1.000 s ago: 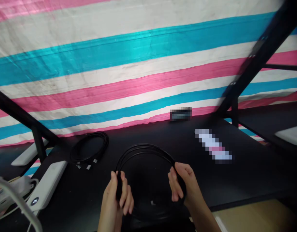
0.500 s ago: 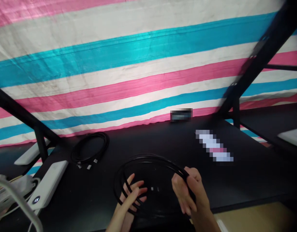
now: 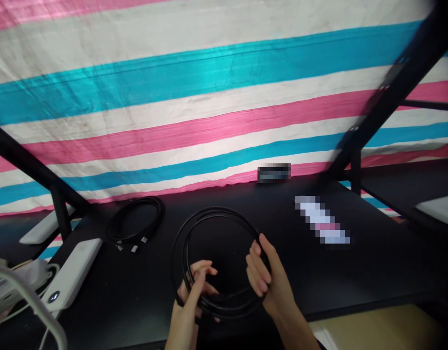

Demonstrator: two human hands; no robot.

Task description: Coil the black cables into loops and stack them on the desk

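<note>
Between my hands is a coiled black cable point(image 3: 224, 212), held up in several round loops over the black desk near its front edge. My left hand point(image 3: 196, 289) is around the lower left of the loops, thumb on the near side and fingers curled through the ring. On the right side of the ring, my right hand point(image 3: 265, 272) has its fingers wrapped round the bundled strands. The cable's ends cannot be made out. Farther left, a second coiled black cable point(image 3: 136, 218) lies on the desk, its pale metal plugs toward me.
A white power bank point(image 3: 74, 274) lies at the left, near white cords and a power strip point(image 3: 26, 279). Two blurred items, a dark one point(image 3: 274, 173) and a pale strip point(image 3: 322, 219), are farther back. Slanted black frame bars point(image 3: 387, 97) flank the desk before a striped sheet point(image 3: 194, 112).
My right hand has moved left and slightly up, closer to the left hand. The held coil now stands as a rounder, more upright ring, and my left fingers have closed more on it.
</note>
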